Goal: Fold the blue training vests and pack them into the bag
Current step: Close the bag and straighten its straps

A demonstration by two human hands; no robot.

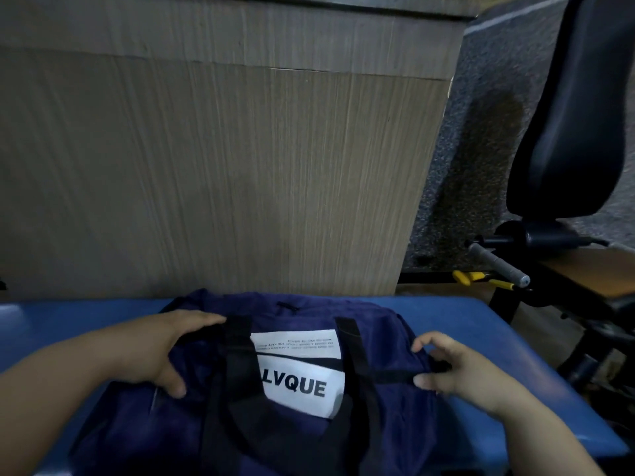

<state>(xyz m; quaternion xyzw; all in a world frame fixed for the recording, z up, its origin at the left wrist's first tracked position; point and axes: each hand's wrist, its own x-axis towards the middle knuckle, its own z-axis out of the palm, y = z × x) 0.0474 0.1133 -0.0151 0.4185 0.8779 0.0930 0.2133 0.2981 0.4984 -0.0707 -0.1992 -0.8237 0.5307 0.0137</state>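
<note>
We see a dark navy fabric bag (pixel 398 417) lying across a blue padded bench top (pixel 481 338), filling its near middle, with two black webbing straps (pixel 237 348) running over it and a white rectangular label (pixel 302 383) printed "LVQUE" between them. The left hand (pixel 161 352) grips the bag's left end, fingers (pixel 202 319) curved over the top ridge of cloth towards the nearer strap and the thumb pressing in below. The right hand (pixel 453 369) is at the bag's right end with its fingers curled; the frame is soft there, but thumb and forefinger seem to pinch a thin black side strap (pixel 391 375) that runs across the cloth. Behind the bench stands a tall wood-grain panel (pixel 223 166). To the right, on speckled grey floor (pixel 481 132), we make out a black padded seat back (pixel 567 115) on a dark frame, with a grey bar handle (pixel 498 266) and yellow fittings (pixel 462 278) beside it.
</note>
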